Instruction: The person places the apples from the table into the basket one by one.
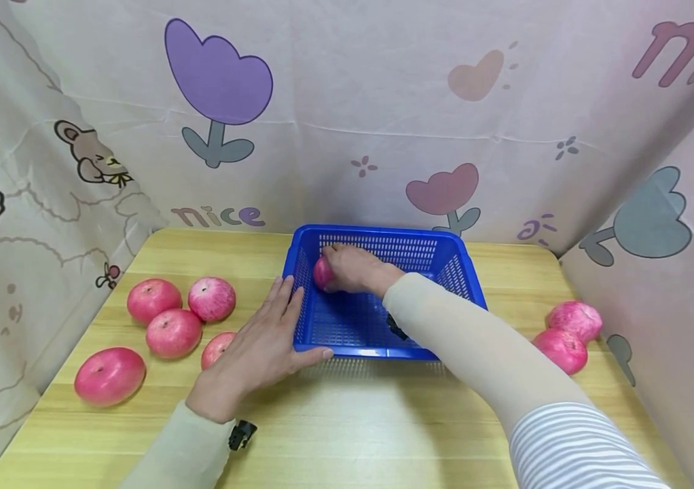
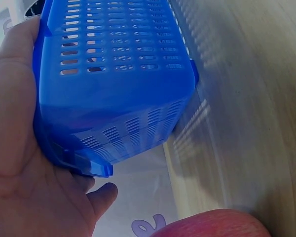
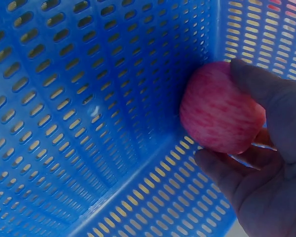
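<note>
A blue perforated plastic basket (image 1: 353,352) stands upright on the table. My right hand (image 1: 354,268) is down inside it and grips a red-pink apple (image 3: 219,107) between thumb and fingers. In the right wrist view, that apple sits low in a corner, close against the wall and over the slotted floor. My left hand (image 1: 261,346) rests on the front left corner of the rim, its fingers straight along the left side and the thumb along the front. Partly hidden behind the left hand is another apple (image 1: 215,349).
Several apples (image 1: 174,333) lie on the wooden table (image 1: 347,435) left of the basket, one of them (image 1: 110,376) nearer the front. Two more apples (image 1: 561,350) touch at the right edge. A printed cloth (image 1: 347,102) hangs behind and at both sides.
</note>
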Demonstrator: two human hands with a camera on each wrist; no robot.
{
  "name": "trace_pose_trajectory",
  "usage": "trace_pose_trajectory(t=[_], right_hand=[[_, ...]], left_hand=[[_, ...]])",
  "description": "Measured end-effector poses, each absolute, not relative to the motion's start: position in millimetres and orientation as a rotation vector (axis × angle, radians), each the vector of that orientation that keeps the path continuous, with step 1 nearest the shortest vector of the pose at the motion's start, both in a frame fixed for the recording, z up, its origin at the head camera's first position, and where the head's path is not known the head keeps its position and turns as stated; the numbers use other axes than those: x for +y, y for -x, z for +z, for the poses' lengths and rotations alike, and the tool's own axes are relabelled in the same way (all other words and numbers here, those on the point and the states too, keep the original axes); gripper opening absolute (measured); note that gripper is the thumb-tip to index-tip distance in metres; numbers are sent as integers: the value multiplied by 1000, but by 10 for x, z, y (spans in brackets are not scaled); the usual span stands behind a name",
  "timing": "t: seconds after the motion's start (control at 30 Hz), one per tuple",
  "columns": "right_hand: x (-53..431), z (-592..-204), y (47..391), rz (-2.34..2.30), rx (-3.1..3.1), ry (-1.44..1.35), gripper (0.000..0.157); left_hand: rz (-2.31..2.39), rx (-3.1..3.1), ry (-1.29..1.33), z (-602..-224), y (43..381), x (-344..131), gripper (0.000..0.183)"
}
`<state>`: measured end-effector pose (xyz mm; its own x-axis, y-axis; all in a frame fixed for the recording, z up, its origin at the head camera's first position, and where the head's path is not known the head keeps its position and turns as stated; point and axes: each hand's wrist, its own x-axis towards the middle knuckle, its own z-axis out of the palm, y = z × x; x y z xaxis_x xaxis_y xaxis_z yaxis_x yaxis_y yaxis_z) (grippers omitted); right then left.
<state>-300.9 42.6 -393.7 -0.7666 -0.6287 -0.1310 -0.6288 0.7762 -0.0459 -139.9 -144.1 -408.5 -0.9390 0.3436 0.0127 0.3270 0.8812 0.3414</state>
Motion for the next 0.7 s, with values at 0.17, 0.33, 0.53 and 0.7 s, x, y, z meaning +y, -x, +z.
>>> trace_pose_trajectory(t=[0.17, 0.33, 0.53, 0.7], right_hand=[[409, -3966, 3013, -25, 2831, 959, 82], [383, -3998, 3007, -27, 2856, 946, 81], [402, -4026, 3005, -84, 2866, 915, 83], [435, -4008, 2992, -116, 2849, 923, 90]], left_hand=[[540, 2995, -525, -4090, 1404, -1437, 127], [537, 2994, -520, -4097, 1410, -1436, 128], [538, 2995, -524, -4100, 1410, -1433, 128], [542, 2999, -535, -4097, 1408, -1437, 128]])
